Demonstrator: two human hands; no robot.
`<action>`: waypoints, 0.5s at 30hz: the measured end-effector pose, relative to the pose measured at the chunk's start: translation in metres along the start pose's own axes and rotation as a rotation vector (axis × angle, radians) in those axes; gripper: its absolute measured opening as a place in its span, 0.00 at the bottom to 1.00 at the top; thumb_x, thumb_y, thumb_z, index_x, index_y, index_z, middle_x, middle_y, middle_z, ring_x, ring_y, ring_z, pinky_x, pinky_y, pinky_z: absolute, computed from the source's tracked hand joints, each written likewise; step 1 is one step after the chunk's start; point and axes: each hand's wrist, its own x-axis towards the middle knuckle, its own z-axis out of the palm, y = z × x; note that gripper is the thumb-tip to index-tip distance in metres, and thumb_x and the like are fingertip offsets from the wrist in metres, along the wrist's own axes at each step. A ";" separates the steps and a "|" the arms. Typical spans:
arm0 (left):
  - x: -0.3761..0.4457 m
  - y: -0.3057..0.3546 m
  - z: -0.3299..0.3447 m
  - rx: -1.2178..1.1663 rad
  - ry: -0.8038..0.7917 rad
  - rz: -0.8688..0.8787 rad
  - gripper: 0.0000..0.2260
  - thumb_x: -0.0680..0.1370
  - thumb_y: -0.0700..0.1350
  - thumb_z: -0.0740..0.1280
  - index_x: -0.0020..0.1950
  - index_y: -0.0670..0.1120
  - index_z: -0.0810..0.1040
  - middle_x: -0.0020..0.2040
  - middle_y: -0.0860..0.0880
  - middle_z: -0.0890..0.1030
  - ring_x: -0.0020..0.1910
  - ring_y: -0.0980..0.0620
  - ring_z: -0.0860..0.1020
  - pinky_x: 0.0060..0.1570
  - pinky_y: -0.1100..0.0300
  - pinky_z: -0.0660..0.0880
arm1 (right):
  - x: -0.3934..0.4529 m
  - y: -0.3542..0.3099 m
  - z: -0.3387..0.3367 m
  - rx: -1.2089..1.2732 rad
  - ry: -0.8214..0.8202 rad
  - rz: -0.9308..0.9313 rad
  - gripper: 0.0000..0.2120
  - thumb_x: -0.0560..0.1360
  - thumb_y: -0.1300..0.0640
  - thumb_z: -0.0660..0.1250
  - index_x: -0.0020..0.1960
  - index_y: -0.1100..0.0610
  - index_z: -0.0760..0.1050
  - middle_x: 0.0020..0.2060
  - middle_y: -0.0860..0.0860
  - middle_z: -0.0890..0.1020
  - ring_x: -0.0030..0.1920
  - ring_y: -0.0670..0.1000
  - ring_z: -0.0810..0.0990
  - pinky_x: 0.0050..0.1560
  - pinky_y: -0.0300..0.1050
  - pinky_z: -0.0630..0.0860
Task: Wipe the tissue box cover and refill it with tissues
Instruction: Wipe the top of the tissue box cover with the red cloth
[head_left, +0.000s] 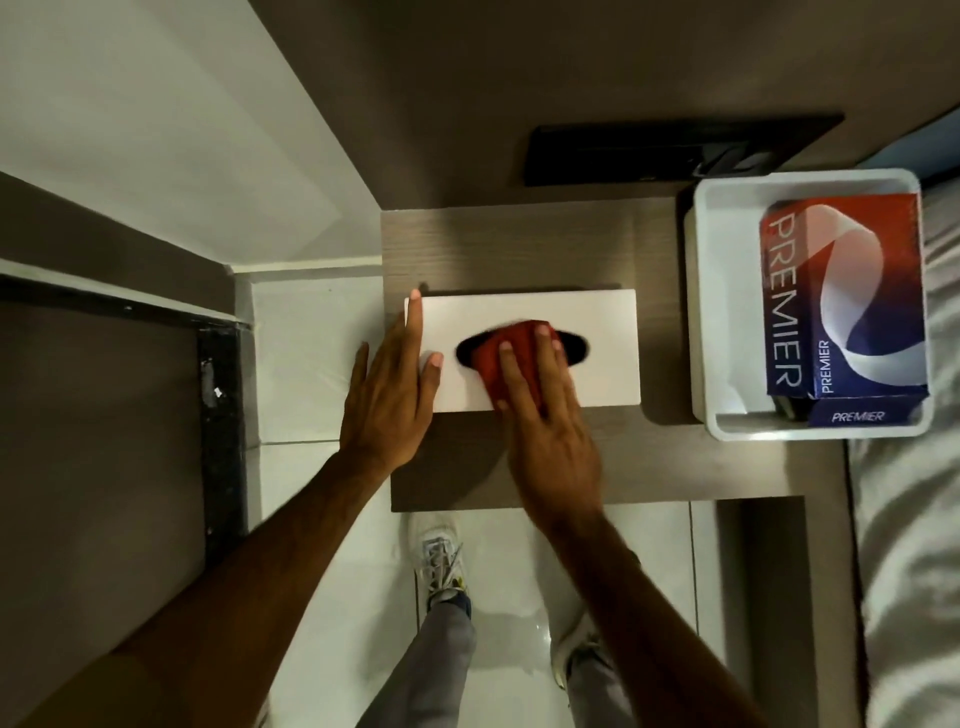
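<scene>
A white tissue box cover with a dark oval slot lies on a small wooden table. My right hand presses a red cloth flat on the cover's top, over the slot. My left hand rests against the cover's left end, fingers spread, thumb on the top surface. A red, white and blue tissue pack marked PREMIER sits in a white tray to the right.
A dark flat panel sits on the wall behind the table. White bedding lies at the right edge. Below the table are a glossy tiled floor and my feet in white shoes. A dark-edged frame stands to the left.
</scene>
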 end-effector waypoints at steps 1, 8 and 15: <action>-0.001 0.001 0.000 0.000 0.004 -0.005 0.29 0.86 0.59 0.48 0.85 0.54 0.43 0.86 0.52 0.56 0.84 0.48 0.58 0.83 0.38 0.55 | -0.004 0.013 -0.008 0.020 0.045 0.074 0.38 0.80 0.62 0.63 0.83 0.46 0.48 0.83 0.53 0.44 0.83 0.59 0.46 0.65 0.66 0.77; 0.000 0.001 0.005 -0.013 0.020 -0.031 0.30 0.84 0.64 0.43 0.85 0.56 0.43 0.86 0.52 0.56 0.84 0.47 0.58 0.83 0.42 0.50 | 0.006 -0.001 0.002 0.038 0.170 0.272 0.33 0.84 0.54 0.60 0.84 0.50 0.47 0.83 0.56 0.43 0.82 0.62 0.42 0.69 0.69 0.72; 0.001 -0.001 0.003 0.055 0.017 -0.035 0.30 0.84 0.61 0.46 0.86 0.54 0.46 0.86 0.50 0.55 0.85 0.47 0.56 0.85 0.42 0.49 | 0.002 0.063 -0.035 -0.014 0.067 -0.017 0.30 0.85 0.48 0.55 0.84 0.48 0.49 0.84 0.54 0.46 0.82 0.60 0.50 0.65 0.66 0.77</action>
